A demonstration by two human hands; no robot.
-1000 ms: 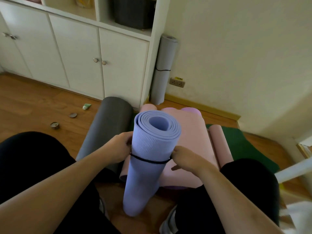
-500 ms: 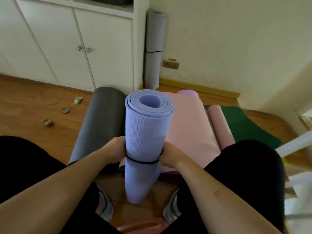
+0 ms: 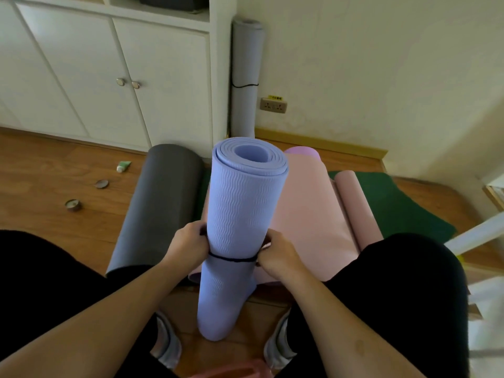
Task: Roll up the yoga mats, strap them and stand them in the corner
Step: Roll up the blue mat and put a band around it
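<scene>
Upright lilac mat, black strap pinched by left hand, right hand

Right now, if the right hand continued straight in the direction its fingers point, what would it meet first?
The right hand points leftward at the purple rolled mat, already touching it at the black strap. The mat is first; beyond it is probably the left hand.

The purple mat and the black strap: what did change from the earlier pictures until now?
The black strap has slid further down the purple mat, from about the middle to below it. The left hand and right hand went down with it and still pinch it at each side. The mat stays upright on the floor between the feet; the strapped grey mat still stands in the corner.
</scene>
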